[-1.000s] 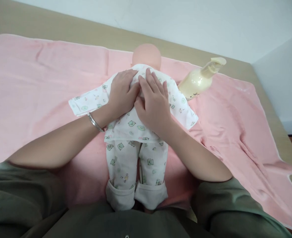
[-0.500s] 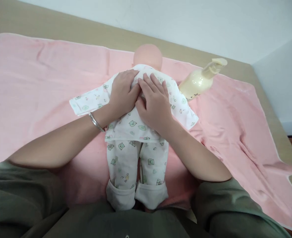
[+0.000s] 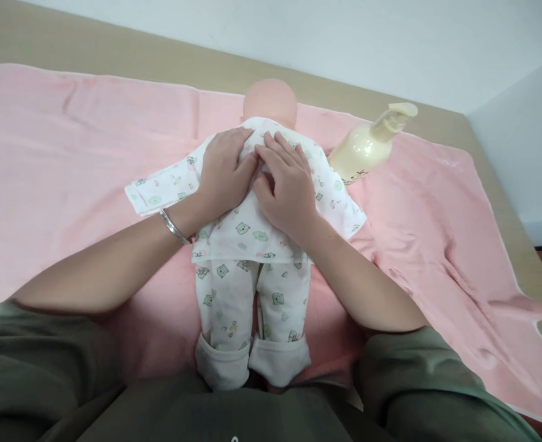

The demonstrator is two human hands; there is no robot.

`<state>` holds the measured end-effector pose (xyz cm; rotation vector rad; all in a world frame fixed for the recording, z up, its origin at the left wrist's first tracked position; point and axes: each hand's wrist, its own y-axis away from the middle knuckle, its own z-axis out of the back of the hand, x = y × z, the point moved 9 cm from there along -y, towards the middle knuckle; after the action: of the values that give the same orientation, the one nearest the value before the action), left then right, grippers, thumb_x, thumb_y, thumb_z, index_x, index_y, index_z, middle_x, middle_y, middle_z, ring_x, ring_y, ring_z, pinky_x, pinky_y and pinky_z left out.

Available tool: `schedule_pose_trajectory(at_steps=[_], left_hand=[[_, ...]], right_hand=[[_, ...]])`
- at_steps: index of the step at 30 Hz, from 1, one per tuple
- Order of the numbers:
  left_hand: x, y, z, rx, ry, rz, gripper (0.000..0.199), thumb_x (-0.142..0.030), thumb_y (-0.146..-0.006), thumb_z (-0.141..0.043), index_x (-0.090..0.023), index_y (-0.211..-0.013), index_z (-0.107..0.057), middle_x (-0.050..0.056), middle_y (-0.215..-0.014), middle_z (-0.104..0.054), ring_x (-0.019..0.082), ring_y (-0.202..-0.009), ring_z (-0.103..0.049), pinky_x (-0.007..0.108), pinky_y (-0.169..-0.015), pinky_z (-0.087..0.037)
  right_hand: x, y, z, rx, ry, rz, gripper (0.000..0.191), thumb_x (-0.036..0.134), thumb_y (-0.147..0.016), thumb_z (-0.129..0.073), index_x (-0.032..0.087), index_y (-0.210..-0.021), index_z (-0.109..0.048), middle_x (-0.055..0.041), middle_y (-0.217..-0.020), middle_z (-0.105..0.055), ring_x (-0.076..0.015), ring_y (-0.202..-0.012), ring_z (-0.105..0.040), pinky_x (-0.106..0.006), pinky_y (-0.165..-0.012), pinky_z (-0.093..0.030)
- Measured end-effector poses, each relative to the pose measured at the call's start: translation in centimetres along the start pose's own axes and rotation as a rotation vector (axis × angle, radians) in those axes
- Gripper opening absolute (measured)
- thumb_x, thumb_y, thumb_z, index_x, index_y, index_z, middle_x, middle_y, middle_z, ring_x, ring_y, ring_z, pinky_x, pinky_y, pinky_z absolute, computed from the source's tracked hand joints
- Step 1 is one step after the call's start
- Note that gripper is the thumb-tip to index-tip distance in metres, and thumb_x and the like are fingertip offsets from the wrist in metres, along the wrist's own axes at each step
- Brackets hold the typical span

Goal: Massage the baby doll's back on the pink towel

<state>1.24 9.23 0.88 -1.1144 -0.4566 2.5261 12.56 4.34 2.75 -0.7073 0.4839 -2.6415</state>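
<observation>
A baby doll (image 3: 271, 101) lies face down, its bald head toward the far side. It wears a white printed shirt (image 3: 247, 236) and matching trousers (image 3: 280, 301) with turned-up cuffs. My left hand (image 3: 227, 166) rests on the left of the doll's upper back, fingers stretched out and thumb pointing inward. Beside it, my right hand (image 3: 289, 184) lies on the right of the back, with its fingers extended and slightly bent. The two thumbs come close together near the middle of the back. Neither hand grips anything.
Under the doll is a pink towel (image 3: 91, 159) with wrinkles on its right side, spread over a wooden table (image 3: 114, 43). A cream pump bottle (image 3: 363, 147) stands by the doll's right sleeve. White walls (image 3: 344, 43) border the table's far side.
The whole view has shifted slightly, so everything appears a little further left. Both hands keep their place on the doll's back, the right fingers perhaps slightly more bent.
</observation>
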Motion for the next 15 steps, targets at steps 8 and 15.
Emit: schedule_pose_trajectory(at_steps=[8,15], left_hand=[[0.22,-0.15,-0.04,0.006,0.03,-0.006,0.056,-0.068,-0.098,-0.035,-0.03,-0.125,-0.065,0.005,-0.137,-0.071,0.032,-0.134,-0.062,0.057,-0.119,-0.045],[0.65,-0.09,-0.44,0.028,0.022,-0.056,0.063,-0.071,-0.099,-0.027,-0.029,-0.132,-0.06,0.005,-0.142,-0.067,0.032,-0.137,-0.059,0.06,-0.121,-0.042]], right_hand=[[0.14,-0.11,0.14,-0.006,-0.002,-0.005,0.05,0.019,-0.095,-0.039,0.023,-0.139,-0.063,-0.0048,-0.162,-0.057,-0.0242,-0.159,-0.042,-0.057,-0.138,-0.022],[0.09,-0.19,0.01,-0.005,0.014,-0.006,0.05,0.019,-0.094,-0.042,0.021,-0.139,-0.064,-0.0065,-0.16,-0.058,-0.0247,-0.159,-0.043,-0.056,-0.138,-0.023]])
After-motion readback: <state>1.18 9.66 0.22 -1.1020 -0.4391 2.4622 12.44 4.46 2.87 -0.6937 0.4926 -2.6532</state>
